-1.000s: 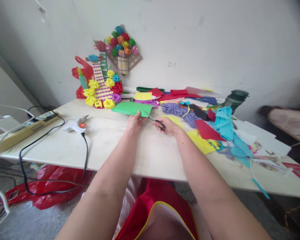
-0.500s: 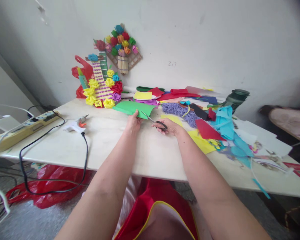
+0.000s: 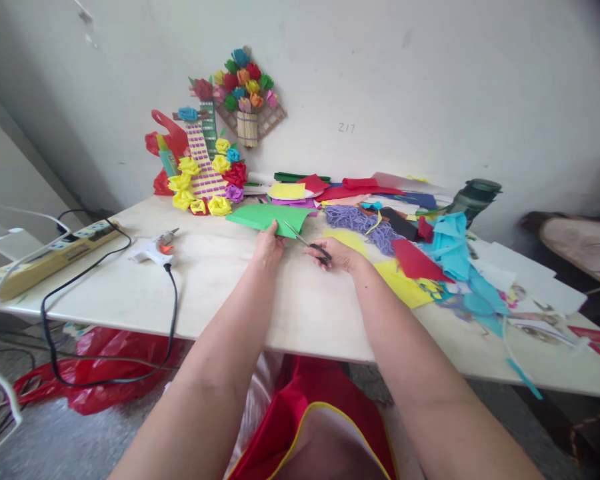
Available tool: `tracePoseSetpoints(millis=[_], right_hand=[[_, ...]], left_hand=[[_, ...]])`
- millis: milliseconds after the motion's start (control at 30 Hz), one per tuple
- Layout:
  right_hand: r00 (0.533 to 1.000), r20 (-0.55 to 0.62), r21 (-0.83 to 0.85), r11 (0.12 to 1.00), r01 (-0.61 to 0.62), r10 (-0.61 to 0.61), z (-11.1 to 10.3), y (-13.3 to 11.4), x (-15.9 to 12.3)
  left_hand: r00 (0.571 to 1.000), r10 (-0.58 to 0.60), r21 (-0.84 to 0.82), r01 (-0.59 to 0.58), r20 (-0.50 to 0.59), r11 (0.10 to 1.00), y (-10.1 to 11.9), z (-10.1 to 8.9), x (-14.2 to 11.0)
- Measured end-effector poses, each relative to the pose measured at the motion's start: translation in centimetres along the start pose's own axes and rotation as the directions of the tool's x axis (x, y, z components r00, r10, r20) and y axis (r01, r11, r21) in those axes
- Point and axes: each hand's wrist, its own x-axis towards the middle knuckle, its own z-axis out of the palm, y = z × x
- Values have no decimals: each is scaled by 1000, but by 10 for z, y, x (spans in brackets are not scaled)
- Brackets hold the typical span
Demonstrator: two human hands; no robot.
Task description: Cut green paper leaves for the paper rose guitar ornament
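Note:
My left hand [image 3: 269, 245] pinches the near edge of a green paper sheet [image 3: 263, 216] that lies on the pale table [image 3: 240, 293]. My right hand [image 3: 337, 253] is closed round the black handles of a pair of scissors [image 3: 307, 242]. The scissor blades point left and up, with their tips at the green sheet's near edge, just right of my left fingers. Both forearms reach forward from the bottom of the view.
A glue gun [image 3: 153, 250] with a black cord and a power strip [image 3: 55, 250] lie at the left. Paper-flower crafts [image 3: 207, 173] lean on the wall. Coloured paper scraps [image 3: 430, 260], purple yarn [image 3: 353, 220] and a dark bottle [image 3: 475, 197] fill the right side.
The scissors have closed in on the green sheet's edge and my left hand has shifted slightly with the sheet. Otherwise little has moved.

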Motion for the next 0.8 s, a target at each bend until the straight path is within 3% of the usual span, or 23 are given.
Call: tracePoseSetpoints(millis=[200,800], right_hand=[[999,-25,-47,999,-26,25,3,-3,1],[999,-40,31,999,24,-22,5,-6,3]], left_hand=[[999,6,-22,-7,-31,1000,-1,1,0],[999,-4,-40,3,-37,999,2,2,-2]])
